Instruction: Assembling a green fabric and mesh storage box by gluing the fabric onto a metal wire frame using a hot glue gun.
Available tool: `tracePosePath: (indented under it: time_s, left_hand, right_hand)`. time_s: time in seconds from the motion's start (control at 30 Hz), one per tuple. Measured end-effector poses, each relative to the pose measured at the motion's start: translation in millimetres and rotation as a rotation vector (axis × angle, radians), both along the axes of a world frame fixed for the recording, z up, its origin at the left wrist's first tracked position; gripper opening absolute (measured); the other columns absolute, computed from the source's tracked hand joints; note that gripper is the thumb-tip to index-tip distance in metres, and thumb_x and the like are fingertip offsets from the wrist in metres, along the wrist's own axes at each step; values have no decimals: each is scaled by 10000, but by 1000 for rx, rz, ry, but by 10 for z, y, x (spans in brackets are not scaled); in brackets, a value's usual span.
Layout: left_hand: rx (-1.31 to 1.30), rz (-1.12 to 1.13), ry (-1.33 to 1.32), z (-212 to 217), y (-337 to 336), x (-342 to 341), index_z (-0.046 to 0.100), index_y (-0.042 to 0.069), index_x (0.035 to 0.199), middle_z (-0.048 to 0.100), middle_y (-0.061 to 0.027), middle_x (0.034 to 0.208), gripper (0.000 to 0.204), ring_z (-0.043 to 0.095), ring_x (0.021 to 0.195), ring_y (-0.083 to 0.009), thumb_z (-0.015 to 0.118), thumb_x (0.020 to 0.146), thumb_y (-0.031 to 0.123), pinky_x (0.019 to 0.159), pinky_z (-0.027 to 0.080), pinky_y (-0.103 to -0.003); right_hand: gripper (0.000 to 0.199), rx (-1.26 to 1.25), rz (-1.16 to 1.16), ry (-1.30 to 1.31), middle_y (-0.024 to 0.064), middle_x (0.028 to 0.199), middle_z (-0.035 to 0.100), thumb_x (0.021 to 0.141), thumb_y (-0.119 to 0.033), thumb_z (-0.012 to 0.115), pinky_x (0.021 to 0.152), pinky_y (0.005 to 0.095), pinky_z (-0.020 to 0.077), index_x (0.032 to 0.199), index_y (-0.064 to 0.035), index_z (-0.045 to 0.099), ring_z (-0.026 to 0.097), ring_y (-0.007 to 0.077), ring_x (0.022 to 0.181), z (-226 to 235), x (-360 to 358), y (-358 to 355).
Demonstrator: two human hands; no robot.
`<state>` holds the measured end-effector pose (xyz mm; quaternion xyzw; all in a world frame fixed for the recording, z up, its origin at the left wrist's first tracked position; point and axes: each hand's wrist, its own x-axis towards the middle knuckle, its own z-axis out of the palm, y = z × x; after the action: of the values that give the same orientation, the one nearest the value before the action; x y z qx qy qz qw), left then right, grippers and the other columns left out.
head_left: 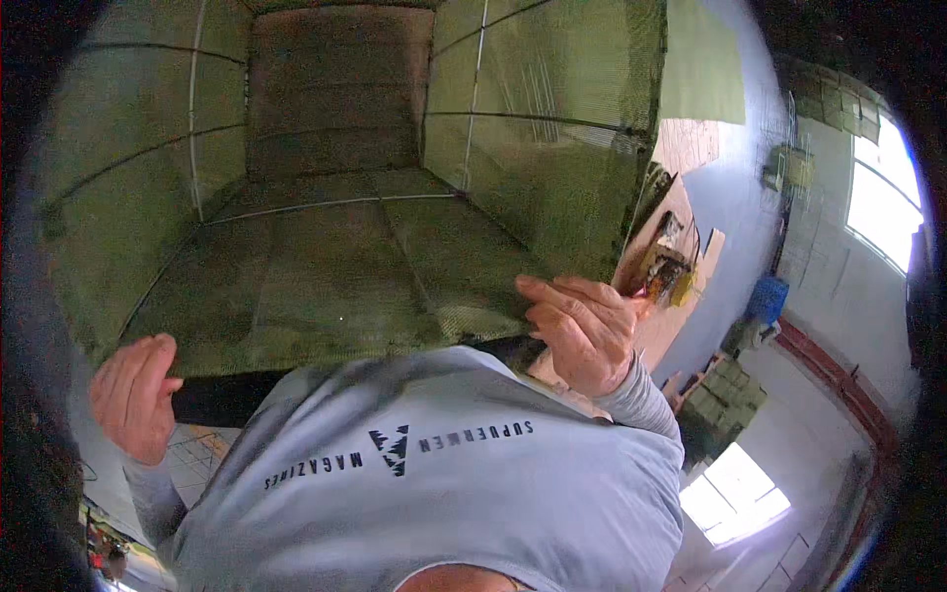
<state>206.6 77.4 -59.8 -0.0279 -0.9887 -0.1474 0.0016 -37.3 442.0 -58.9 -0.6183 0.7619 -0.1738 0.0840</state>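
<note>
Big green mesh box (pixel 335 281), open end toward the wearer, fills the upper left and centre of the frame; dark panel (pixel 340 94) at its far end. Left hand (pixel 133 400), lower left: fingers curled over the box's near corner, gripping it. Right hand (pixel 584 335), right of centre: fingers bent at the near edge, touching; can't tell if they pinch it. Grey shirt (pixel 444 503) at bottom. Blue object (pixel 767 298) at right, bright window (pixel 735 493) lower right.
</note>
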Motion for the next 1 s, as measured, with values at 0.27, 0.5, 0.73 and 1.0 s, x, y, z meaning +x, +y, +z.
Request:
tracePosePath:
  time_s: [0.27,0.5,0.73,1.0]
  left_hand:
    - [11,-44,-74,-169,32,233,616,-23,1064,656,-146,950,310,657,872,-310,531,933,244,731,541,-384]
    - [16,-81,-45,-195,105,270,597,-37,1079,652,-157,948,319,657,866,-316,553,913,231,730,547,-389]
    - [29,-68,82,-189,165,183,614,-24,1011,648,-141,901,241,659,839,-301,631,859,163,707,553,-373]
    - [40,-25,272,-287,200,91,624,-21,973,640,-132,839,233,658,778,-279,675,818,145,650,538,-351]
  right_hand:
    - [187,-16,-40,88,233,1048,647,757,-59,648,705,319,552,909,43,609,675,295,934,-119,409,-229]
    - [211,-45,-25,-7,245,1033,642,746,-53,655,739,357,561,918,52,593,671,316,931,-132,441,-115]
    - [194,-173,-1033,69,137,738,598,844,-170,691,536,333,453,858,-13,578,581,232,595,132,194,6]
    - [376,248,-848,354,150,539,481,912,-274,586,461,409,376,637,-53,456,496,351,475,36,-103,-68]
